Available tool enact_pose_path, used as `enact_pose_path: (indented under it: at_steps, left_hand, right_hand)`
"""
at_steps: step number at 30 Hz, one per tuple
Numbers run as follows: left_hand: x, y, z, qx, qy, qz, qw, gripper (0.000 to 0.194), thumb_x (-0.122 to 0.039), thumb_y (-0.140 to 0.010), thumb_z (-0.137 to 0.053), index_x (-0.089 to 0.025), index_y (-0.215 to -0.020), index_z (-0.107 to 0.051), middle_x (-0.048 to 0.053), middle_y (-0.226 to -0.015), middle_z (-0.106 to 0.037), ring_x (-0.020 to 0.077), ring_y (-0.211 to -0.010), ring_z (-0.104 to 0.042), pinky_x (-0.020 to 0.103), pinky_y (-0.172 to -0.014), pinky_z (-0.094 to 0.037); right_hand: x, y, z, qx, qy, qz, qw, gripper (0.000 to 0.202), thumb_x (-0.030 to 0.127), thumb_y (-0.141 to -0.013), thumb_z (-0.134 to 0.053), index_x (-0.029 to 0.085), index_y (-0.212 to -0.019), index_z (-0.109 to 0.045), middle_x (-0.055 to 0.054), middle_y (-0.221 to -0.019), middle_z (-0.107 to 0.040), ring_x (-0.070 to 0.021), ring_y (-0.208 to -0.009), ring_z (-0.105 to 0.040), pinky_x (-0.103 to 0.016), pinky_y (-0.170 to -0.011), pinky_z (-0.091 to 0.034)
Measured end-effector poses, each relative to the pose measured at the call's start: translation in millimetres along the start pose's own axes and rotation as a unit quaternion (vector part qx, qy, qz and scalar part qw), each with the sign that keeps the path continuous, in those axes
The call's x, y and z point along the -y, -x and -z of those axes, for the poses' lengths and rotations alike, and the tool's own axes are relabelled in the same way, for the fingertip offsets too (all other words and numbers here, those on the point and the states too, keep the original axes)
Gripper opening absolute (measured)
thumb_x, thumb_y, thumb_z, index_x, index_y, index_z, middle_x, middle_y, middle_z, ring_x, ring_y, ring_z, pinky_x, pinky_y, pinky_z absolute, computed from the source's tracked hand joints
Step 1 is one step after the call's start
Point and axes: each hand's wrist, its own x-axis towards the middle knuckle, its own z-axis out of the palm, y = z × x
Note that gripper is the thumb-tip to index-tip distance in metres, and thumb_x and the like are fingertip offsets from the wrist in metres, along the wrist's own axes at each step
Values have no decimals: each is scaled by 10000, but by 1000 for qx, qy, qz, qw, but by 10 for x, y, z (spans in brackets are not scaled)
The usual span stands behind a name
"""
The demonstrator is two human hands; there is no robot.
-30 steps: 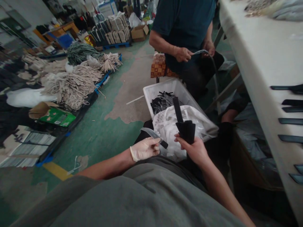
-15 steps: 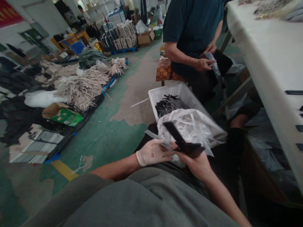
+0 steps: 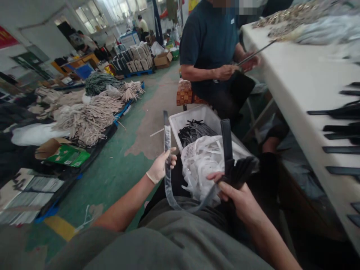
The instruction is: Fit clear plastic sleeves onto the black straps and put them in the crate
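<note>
My left hand [image 3: 161,165], in a thin pale glove, is closed around a dark strap [image 3: 168,138] that looks wrapped in clear plastic. One end of this strap stands up above the fingers. Below them it sags in a loop over my lap and runs across to my right hand [image 3: 236,193]. That hand is closed on black straps [image 3: 227,142]; one flat end sticks upward, and the rest bunch darkly over the fingers. Between the hands lies a white plastic bag [image 3: 201,161] full of clear strips, on a white bin [image 3: 176,123] with dark straps [image 3: 194,131] inside.
At the right, a white table [image 3: 298,75] bears black straps [image 3: 341,150] and metal chains [image 3: 295,18]. A co-worker [image 3: 210,45] sits ahead, holding a thin dark strip. Left on the floor are cord bundles [image 3: 84,116] and a green carton [image 3: 66,153].
My left hand has moved left and up, away from my right, drawing the plastic-wrapped strap out into a loop. The black strap in my right hand now points upright. The co-worker's hands have separated.
</note>
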Motion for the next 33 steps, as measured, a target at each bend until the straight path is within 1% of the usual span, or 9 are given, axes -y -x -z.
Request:
enact_pose_path:
  at_steps: [5,12,15,17,20,22,26,30,33]
  left_hand:
    - [415,301,-287,189,-185,66,962,469,-495,-835,-637,-117,-1111,-626,41,-687,-664,111,-508,-582,206,-487,-416]
    - [438,419,-399,255,-306,108,911,405,-529,-815,-650,-128,-867,-672,33,-672,-657,98,-552,-549,219,-551,-402]
    - [371,433,-421,295,-336,152,882,439,-545,-830,-619,-129,-956,-682,64,-788,-692,152,-700,-615,267,-682,-471]
    - [311,420,-493,315,-359,117,871,486,-548,-833,-612,-132,-1078,-667,92,-963,-703,202,-897,-636,311,-828,-481]
    - [262,394,-694,304,-370,-9,878,545,-546,-816,-631,-150,-1191,-617,99,-1145,-661,240,-1074,-589,334,-937,-444]
    - [291,400,-835,272,-385,-46,881,475,-530,-830,-615,-152,-1114,-653,88,-1035,-688,227,-966,-616,329,-880,-458]
    - [443,488,-933,240,-415,16,878,324,-489,-841,-594,-198,-744,-698,59,-727,-676,196,-687,-594,332,-704,-456]
    - [500,544,-777,249,-353,92,897,369,-579,-809,-595,-224,-763,-684,47,-669,-650,187,-589,-546,341,-585,-394]
    - [415,419,-664,188,-337,100,917,438,-616,-773,-622,-185,-704,-662,24,-571,-591,142,-502,-484,298,-518,-353]
  right_hand:
    - [21,-317,122,-62,-35,18,997,475,425,-791,-688,174,-1193,-665,54,-547,-402,-100,-519,-329,-244,-483,-225]
    - [-52,-494,233,-104,-47,20,993,393,433,-741,-718,176,-1038,-694,41,-570,-461,-106,-507,-347,-248,-479,-239]
    - [-29,-483,249,-81,-42,32,995,347,436,-764,-701,153,-964,-723,35,-551,-448,-100,-504,-345,-246,-472,-227]
    - [18,-460,224,-77,-19,41,996,341,435,-775,-685,139,-935,-740,35,-526,-432,-100,-500,-348,-246,-466,-228]
    - [82,-407,123,-76,27,42,996,324,413,-751,-697,133,-903,-757,30,-508,-458,-96,-485,-360,-246,-473,-276]
    - [103,-361,62,-75,50,32,995,331,413,-731,-708,130,-892,-764,25,-499,-479,-98,-473,-378,-251,-477,-303]
    - [130,-277,118,-119,56,55,990,340,429,-763,-694,127,-902,-767,28,-491,-457,-102,-479,-382,-258,-480,-300]
    - [181,-235,326,-147,49,78,985,346,418,-778,-699,123,-949,-753,42,-479,-430,-98,-477,-356,-260,-481,-273]
    - [213,-212,437,-187,54,88,977,351,399,-767,-707,126,-984,-744,47,-480,-431,-98,-473,-352,-258,-474,-266]
